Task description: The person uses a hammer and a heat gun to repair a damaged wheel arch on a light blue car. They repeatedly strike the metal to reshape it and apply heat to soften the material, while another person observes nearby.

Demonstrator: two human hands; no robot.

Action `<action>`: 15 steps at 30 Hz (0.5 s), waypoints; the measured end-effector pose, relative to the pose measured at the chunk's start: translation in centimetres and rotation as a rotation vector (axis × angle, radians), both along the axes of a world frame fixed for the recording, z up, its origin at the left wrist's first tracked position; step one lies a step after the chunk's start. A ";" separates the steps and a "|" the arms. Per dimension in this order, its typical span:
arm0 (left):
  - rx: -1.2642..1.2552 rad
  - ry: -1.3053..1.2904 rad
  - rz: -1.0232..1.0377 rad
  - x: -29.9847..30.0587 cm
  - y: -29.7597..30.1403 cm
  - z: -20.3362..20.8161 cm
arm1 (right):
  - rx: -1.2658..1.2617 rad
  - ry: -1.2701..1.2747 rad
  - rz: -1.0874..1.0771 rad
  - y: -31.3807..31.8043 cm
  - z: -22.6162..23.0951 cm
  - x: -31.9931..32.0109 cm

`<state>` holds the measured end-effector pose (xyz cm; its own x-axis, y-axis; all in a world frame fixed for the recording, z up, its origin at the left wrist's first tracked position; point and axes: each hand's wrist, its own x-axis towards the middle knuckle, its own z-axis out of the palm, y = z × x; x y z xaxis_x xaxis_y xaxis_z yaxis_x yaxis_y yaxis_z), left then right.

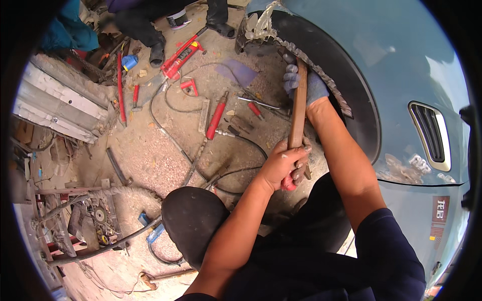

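Note:
A long brown wooden bar stands between my hands, its upper end close to the torn edge of the car's wheel arch. My left hand, bare, is closed round the lower end of the bar. A red end of something pokes out below that fist; what it belongs to is hidden. Higher up, my right hand in a grey glove lies behind the bar, with its fingers curled round to the left side. The black wheel-arch liner surrounds the gloved hand.
A blue car body with a side vent fills the right. On the floor lie a red hydraulic hand pump, a red ram and hoses. Another person's feet are at the back. Metal scrap lies left.

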<state>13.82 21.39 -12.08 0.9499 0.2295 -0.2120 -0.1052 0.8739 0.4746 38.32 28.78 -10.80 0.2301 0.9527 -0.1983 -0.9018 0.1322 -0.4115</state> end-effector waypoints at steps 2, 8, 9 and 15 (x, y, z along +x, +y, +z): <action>-0.090 -0.022 -0.023 -0.5 0.0 0.4 | -0.178 -0.099 0.008 -1.5 -0.2 -1.6; -0.229 -0.071 0.000 -1.3 -0.3 2.9 | -0.387 -0.030 0.131 -6.4 -0.2 -8.5; -0.249 -0.045 -0.017 -1.6 -0.2 3.5 | -0.359 -0.033 0.156 -6.8 0.1 -9.4; 0.842 0.428 0.100 -4.8 -0.3 7.2 | -0.454 -0.343 -0.071 -7.3 2.5 -10.9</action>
<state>9.03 21.10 -4.84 0.7974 0.5420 -0.2654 0.1675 0.2238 0.9601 27.46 21.49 -8.26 0.4136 0.7696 -0.4866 -0.7021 -0.0706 -0.7085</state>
